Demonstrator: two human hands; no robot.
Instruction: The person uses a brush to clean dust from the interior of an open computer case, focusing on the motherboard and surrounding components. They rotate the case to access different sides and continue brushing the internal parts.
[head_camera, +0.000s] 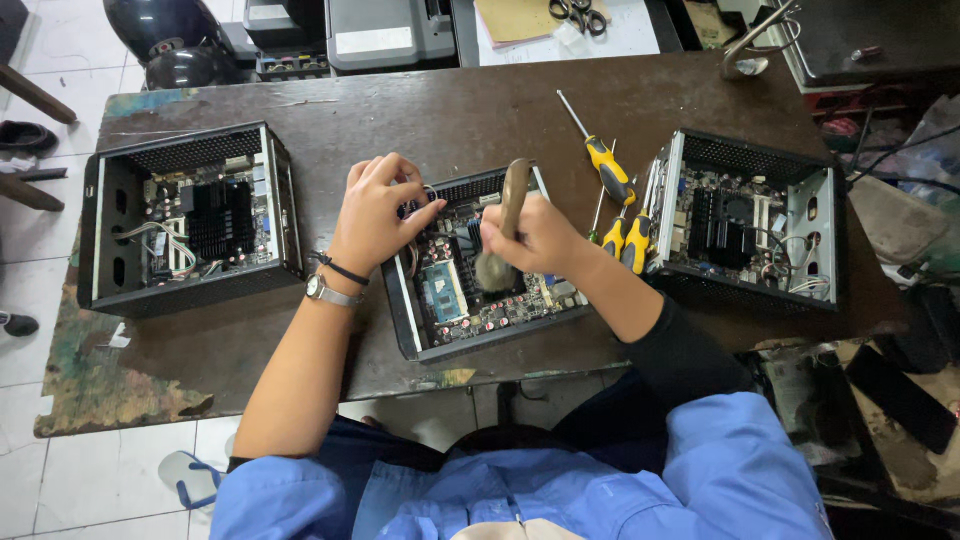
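A small open computer case (480, 265), a black metal box with perforated mesh walls, sits near the front edge of a worn dark wooden table (440, 110), its green circuit board dotted with round capacitors. The right hand (535, 235) is closed in a fist around the wooden handle of a brush (505, 225), whose soft grey bristles press down onto the board beside a blue-labelled rectangular memory module (442, 291). The left hand (378, 215), a wristwatch and a dark band on its wrist, curls its fingers over the case's upper left corner, gripping the rim.

To the left stands a second open case (185, 215) with a finned black heatsink and loose pale wires; to the right a third case (745, 220) with a similar heatsink. Between the middle and right cases lie screwdrivers (612, 180) with yellow-and-black handles and thin steel shafts. The table's front edge shows chipped, flaking paint.
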